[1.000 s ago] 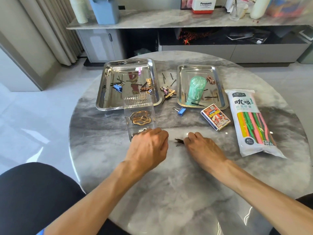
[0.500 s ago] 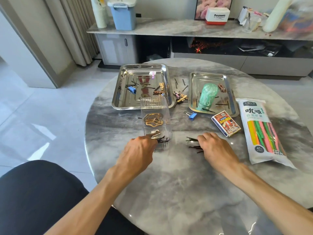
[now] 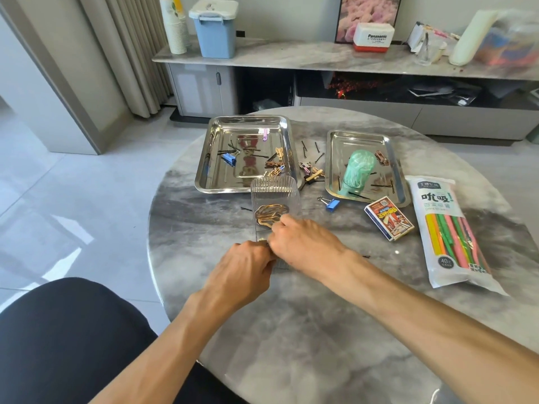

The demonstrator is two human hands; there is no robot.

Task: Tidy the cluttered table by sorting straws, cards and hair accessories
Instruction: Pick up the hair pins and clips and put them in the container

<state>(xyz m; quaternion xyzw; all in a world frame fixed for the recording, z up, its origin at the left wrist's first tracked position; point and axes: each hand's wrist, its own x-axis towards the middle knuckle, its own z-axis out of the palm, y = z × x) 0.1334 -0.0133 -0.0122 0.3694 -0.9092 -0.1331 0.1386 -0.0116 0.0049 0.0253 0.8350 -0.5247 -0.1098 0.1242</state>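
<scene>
A clear plastic container (image 3: 275, 196) lies on its side on the marble table (image 3: 320, 330), with gold hair clips (image 3: 269, 215) inside. My left hand (image 3: 245, 269) is curled at the container's near end and seems to grip its edge. My right hand (image 3: 303, 243) reaches across to the same opening with fingers curled; the bobby pins it gathered are hidden under it. One black bobby pin (image 3: 366, 256) lies loose by my right wrist. A box of cards (image 3: 389, 218) and a pack of coloured straws (image 3: 449, 228) lie to the right.
Two steel trays stand at the back: the left tray (image 3: 201, 182) holds clips and pins, the right tray (image 3: 329, 158) a green roll (image 3: 357, 173). Hair clips (image 3: 312, 172) and a blue binder clip (image 3: 332, 204) lie between them. My knee is at the lower left.
My right hand left the loose bobby pins' spot on the table and moved left to the container's opening beside my left hand. Most of those pins are gone from the table.
</scene>
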